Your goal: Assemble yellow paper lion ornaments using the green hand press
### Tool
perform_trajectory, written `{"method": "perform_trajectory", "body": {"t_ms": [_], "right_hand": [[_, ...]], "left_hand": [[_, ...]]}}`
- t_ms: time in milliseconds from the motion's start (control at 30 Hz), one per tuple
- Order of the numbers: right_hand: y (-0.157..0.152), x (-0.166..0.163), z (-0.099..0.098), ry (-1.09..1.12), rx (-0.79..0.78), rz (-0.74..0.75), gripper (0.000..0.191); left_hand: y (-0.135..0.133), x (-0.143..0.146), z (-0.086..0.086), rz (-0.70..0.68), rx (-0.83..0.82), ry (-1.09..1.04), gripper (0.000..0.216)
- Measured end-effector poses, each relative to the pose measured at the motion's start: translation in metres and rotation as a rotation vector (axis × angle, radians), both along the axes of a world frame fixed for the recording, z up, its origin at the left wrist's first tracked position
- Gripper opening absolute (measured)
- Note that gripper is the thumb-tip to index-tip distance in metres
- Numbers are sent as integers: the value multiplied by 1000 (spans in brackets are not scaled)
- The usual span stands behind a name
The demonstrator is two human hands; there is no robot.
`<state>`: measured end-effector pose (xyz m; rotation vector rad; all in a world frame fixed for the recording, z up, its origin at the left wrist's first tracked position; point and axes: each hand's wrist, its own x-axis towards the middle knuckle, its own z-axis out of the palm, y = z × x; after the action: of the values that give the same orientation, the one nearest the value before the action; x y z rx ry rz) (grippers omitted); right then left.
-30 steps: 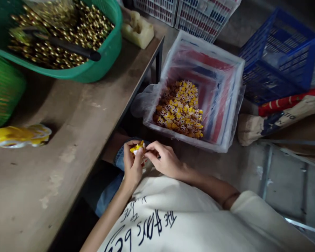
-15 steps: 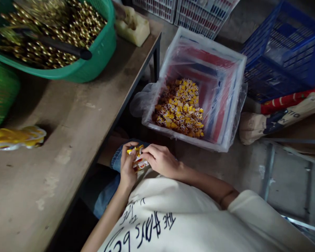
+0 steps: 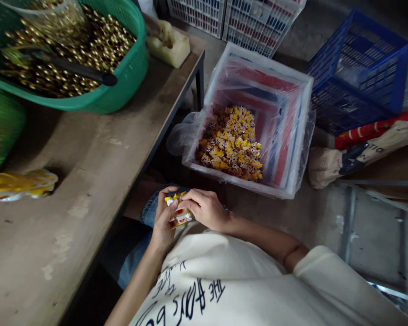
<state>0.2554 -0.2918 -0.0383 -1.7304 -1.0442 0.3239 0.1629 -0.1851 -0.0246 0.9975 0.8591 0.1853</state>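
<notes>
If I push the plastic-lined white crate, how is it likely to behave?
The crate will probably feel heavier on the side by the bench, where yellow pieces are heaped. They look loose, so may shift. The clear liner seems thin and floppy; its overhanging edge could snag.

Left hand (image 3: 162,222) and right hand (image 3: 209,210) hold yellow-white piece (image 3: 181,218); green basin (image 3: 131,77) on table (image 3: 104,156).

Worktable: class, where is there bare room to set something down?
Bare: the worktable between the green basin, the yellow item and the right-hand edge. Crowded: the far end, holding the basin, a green container and a pale block.
</notes>
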Motion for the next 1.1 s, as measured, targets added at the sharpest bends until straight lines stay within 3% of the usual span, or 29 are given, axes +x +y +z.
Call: {"method": "perform_trajectory", "body": {"t_ms": [367,600,833,1100], "right_hand": [[-3,1,2,-46,57,94,12],[0,4,0,347,46,-44,9],[-8,10,-11,622,30,-124,14],[-9,1,9,476,61,-28,11]], "left_hand": [[3,0,1,41,-44,-13,48],[2,-8,-6,-40,-32,-36,33],[-5,2,-19,88,-100,-118,31],[-4,4,-5,220,-117,-125,36]]}}
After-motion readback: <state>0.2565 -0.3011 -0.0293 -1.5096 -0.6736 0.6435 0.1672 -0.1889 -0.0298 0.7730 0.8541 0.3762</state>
